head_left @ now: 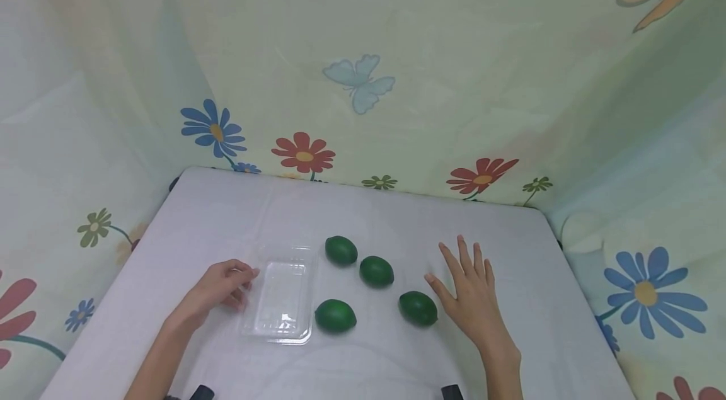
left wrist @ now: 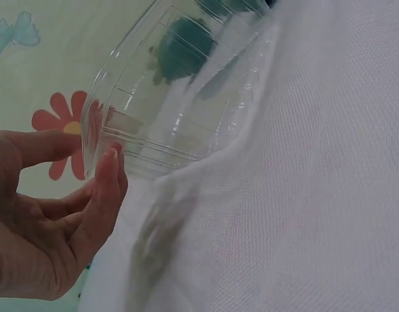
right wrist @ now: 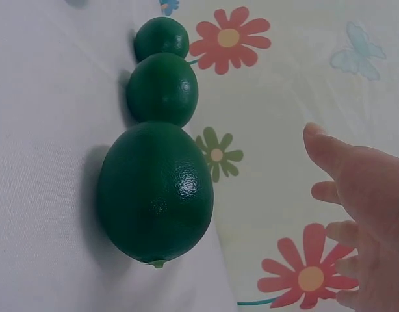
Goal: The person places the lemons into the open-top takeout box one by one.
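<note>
A clear plastic container (head_left: 282, 299) rests on the white table, left of several green limes. My left hand (head_left: 224, 285) is at its left side; in the left wrist view the thumb and fingers (left wrist: 108, 172) pinch its rim (left wrist: 90, 130). Beside the container lies one lime (head_left: 336, 316), with two more, a lime (head_left: 341, 251) and a lime (head_left: 377, 271), farther back. My right hand (head_left: 469, 299) hovers with fingers spread just right of the nearest lime (head_left: 418, 308), holding nothing. That lime (right wrist: 155, 195) looms large in the right wrist view, the hand apart from it.
A white cloth (head_left: 363, 362) covers the table. Behind it and on both sides hangs a pale curtain (head_left: 431, 72) printed with flowers and butterflies. Two dark objects (head_left: 202, 392) poke in at the bottom edge of the head view.
</note>
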Tool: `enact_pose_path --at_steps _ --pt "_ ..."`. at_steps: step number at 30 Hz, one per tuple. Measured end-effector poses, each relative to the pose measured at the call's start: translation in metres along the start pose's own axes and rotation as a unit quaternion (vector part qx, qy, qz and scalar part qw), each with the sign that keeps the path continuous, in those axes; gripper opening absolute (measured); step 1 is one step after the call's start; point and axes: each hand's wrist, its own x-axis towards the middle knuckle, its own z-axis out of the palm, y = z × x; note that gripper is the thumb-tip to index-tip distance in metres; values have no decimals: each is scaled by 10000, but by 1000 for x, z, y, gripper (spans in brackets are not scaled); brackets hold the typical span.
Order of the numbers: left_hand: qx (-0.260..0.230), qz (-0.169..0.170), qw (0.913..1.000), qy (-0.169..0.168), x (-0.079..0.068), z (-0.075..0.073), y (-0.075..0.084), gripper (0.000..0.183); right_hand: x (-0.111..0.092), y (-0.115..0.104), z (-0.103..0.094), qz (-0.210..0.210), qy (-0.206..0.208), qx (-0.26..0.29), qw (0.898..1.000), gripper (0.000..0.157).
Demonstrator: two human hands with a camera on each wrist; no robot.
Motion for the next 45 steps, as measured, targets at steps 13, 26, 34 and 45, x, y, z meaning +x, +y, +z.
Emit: enact_pose_path --at_steps 13,26,34,45 --pt "-178 306 9993 78 -2 4 1 19 -5 0 -2 -12 43 -40 10000 70" --pt "-250 352 9990 -71 -3 2 2 19 -6 2 -1 -25 31 -36 10000 72" --pt "-244 335 9991 -42 -2 3 3 17 -10 2 -7 263 -320 154 9990 72" --pt "-196 325 9993 -6 -3 2 2 18 -19 6 10 945 -1622 973 9774 80"
